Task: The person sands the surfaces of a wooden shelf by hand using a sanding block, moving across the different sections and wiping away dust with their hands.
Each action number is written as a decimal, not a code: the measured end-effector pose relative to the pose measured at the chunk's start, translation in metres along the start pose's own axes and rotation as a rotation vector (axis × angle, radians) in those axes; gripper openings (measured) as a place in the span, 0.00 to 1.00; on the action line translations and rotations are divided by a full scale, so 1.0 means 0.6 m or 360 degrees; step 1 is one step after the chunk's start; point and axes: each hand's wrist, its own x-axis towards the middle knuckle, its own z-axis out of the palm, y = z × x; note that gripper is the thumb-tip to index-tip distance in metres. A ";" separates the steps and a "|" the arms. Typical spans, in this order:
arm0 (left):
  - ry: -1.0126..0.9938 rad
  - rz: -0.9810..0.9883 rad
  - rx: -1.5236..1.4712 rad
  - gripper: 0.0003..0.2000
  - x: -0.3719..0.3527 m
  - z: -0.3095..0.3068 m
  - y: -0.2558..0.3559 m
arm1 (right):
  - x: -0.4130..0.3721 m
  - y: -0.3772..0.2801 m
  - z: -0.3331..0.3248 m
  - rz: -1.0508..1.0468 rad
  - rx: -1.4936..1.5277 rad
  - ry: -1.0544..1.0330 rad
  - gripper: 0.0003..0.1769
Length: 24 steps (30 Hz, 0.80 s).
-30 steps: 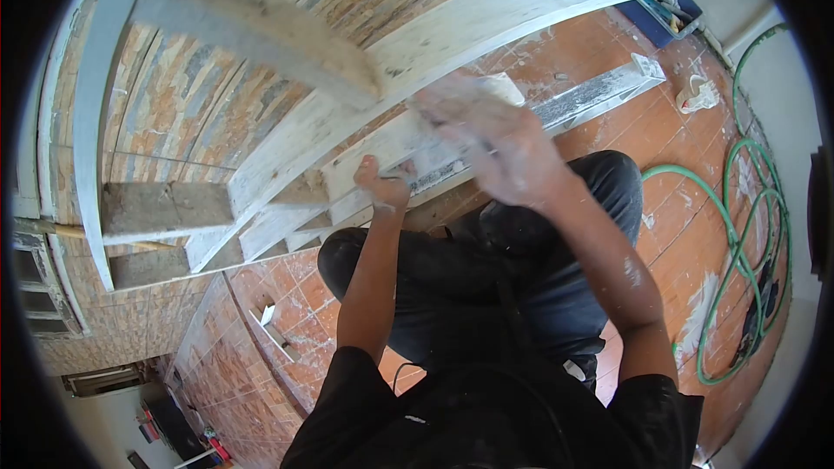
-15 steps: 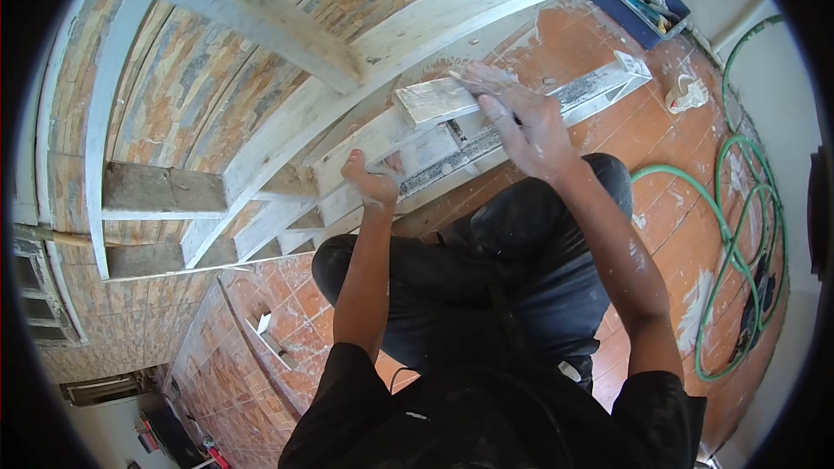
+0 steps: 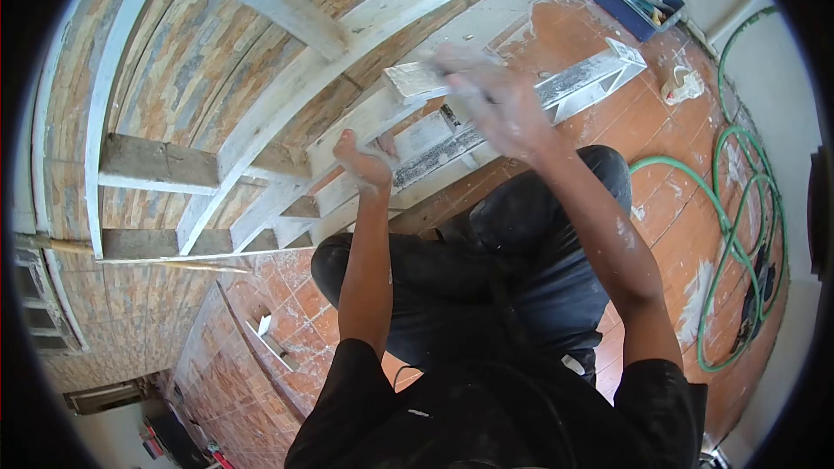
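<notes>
A white-coated framework with crosspieces lies in front of my crossed legs. My left hand (image 3: 367, 165) is wrapped round one of its white boards (image 3: 382, 115), thumb on the near face and fingertips showing through the gap behind. My right hand (image 3: 504, 108), pale with dust and smeared by motion, is at the short white end piece (image 3: 412, 81) of that board. Whether anything lies under its fingers is hidden. Just below both hands runs a rail (image 3: 584, 78) speckled black and white.
Larger white framework bars (image 3: 261, 4) rise at the left before a stone-patterned wall (image 3: 195, 69). A blue toolbox (image 3: 621, 0) stands at the far right, near a whitened container (image 3: 682, 85). A green hose (image 3: 738, 252) coils on the orange tiled floor (image 3: 665, 217).
My right hand has moved a little left along the end piece and is now blurred. My left hand keeps its hold. The view has shifted slightly.
</notes>
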 end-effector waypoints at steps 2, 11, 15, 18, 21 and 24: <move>0.0037 0.0009 -0.0084 0.25 0.010 0.013 0.002 | 0.033 -0.025 0.035 -0.0256 0.0125 0.0016 0.18; 0.0006 -0.0021 -0.0003 0.22 0.037 0.007 -0.004 | 0.022 0.027 -0.008 0.0561 -0.0001 0.0000 0.17; -0.0032 0.0042 0.0099 0.22 0.036 0.010 -0.005 | 0.092 -0.055 0.043 0.0043 -0.0062 -0.0172 0.19; -0.0021 -0.0051 0.0024 0.19 0.030 0.007 -0.006 | 0.089 -0.093 0.042 0.0475 -0.0053 -0.0399 0.19; -0.0148 0.0057 0.0004 0.17 0.026 -0.001 -0.024 | 0.028 -0.006 -0.007 0.0540 -0.0143 -0.0029 0.19; 0.0121 0.0048 0.0243 0.23 0.027 0.009 -0.026 | 0.033 -0.012 -0.009 0.0682 -0.0140 0.0033 0.19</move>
